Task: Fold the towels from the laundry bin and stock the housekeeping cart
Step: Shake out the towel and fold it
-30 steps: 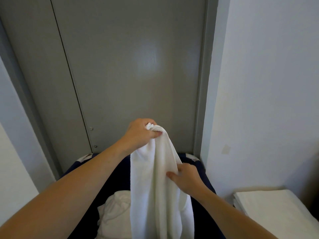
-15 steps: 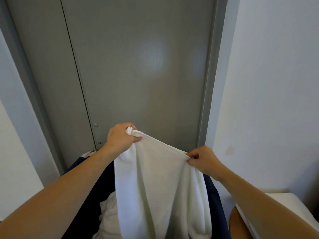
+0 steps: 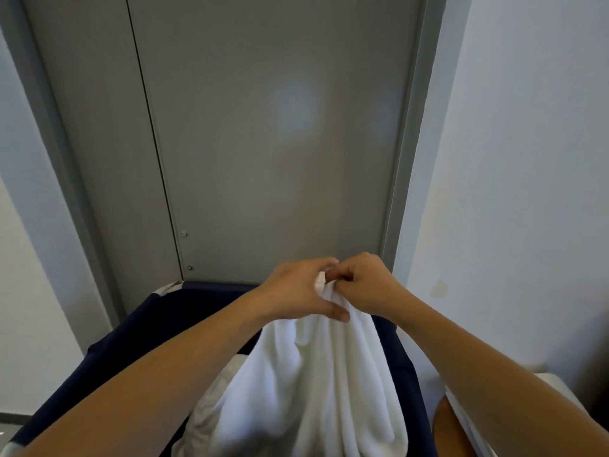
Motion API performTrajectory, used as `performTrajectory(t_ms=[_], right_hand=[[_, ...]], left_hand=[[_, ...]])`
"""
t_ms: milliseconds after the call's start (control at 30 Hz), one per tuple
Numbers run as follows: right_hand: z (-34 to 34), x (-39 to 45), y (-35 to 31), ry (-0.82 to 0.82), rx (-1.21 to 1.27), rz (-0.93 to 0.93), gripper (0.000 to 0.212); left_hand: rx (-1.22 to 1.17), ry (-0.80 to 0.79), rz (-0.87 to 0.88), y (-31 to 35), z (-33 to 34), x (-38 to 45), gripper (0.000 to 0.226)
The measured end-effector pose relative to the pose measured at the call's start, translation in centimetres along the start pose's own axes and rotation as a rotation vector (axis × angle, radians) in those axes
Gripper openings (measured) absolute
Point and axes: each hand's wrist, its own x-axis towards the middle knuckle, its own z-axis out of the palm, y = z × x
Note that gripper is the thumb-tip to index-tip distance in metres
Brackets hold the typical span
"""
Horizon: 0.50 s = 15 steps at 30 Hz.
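Both hands have closed together: left hand (image 3: 298,288) and right hand (image 3: 364,285) now touch, each pinching the white towel's (image 3: 316,374) top edge. It hangs doubled below the grip, above the navy laundry bin (image 3: 158,324).

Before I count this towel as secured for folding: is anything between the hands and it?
Nothing visible is. The left hand and right hand both grip the white towel directly at its top edge, close together, and it hangs down over the navy laundry bin. The cart's shelves are out of view.
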Motion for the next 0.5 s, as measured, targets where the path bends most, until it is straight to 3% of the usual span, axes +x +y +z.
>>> performTrajectory(t_ms=[67,100,333,400,500], right_hand=[[-0.3,-0.1,-0.2,0.004,0.020,-0.027,0.025],[-0.4,-0.2,-0.1,0.009,0.034,-0.041,0.024],[1.1,-1.5,2.5,0.124,0.017,-0.107,0.007],[2.0,-1.8,4.2,0.101,-0.082,-0.131,0.022],[3.3,-2.3,6.6,-0.049,-0.245,-0.016,0.042]], left_hand=[[-0.032,0.054,-0.008,0.2,0.2,0.4,0.033],[-0.031,0.076,-0.020,0.0,0.2,0.6,0.027],[-0.031,0.133,-0.008,-0.9,0.5,1.4,0.034],[-0.042,0.169,-0.008,-1.1,0.5,1.5,0.022],[-0.101,0.231,-0.036,-1.3,-0.2,1.6,0.015]])
